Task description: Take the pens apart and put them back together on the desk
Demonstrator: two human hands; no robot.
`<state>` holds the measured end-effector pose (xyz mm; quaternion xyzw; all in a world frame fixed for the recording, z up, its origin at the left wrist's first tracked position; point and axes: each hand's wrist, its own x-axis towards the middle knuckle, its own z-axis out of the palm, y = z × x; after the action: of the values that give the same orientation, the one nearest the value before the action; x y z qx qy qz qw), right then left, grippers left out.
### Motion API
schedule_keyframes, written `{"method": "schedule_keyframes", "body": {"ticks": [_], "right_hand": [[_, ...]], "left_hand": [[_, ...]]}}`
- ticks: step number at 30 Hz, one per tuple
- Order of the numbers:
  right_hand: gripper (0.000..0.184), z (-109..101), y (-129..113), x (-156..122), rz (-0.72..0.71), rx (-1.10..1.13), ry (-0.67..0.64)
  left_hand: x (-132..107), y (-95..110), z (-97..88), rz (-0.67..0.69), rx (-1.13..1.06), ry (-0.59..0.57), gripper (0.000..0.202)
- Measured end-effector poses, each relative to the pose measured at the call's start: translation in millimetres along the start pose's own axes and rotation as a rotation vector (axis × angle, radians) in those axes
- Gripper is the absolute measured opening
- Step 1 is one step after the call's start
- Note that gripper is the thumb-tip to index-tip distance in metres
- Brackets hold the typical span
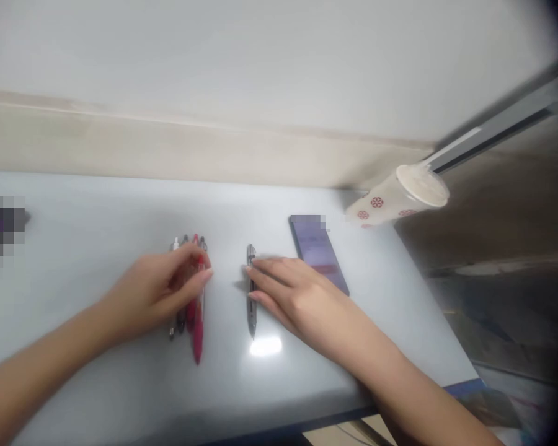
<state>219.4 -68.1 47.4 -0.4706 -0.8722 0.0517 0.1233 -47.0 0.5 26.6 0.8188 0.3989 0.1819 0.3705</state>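
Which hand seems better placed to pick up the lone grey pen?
Probably the right hand: its fingertips are at the grey pen, while the left hand sits over the group of pens further away.

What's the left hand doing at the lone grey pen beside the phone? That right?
Wrong hand. The head view shows the right hand, not the left, at the lone grey pen beside the phone. The left hand is over the bunch of pens.
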Motion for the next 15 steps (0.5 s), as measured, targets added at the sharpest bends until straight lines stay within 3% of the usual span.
{"method": "schedule_keyframes", "body": {"ticks": [9, 15], "right_hand": [[0.028, 0.4, -1.9, -0.4, 0.023, -0.048, -0.058], [0.036, -0.3, -5.6, 1.1, -0.004, -0.096, -0.056]], "left_hand": [[-2.3, 4.3, -3.4, -0.099, -0.109, 0.110, 0.026], [0.5, 12.0, -7.1, -0.157, -0.314, 0.140, 0.021]]}}
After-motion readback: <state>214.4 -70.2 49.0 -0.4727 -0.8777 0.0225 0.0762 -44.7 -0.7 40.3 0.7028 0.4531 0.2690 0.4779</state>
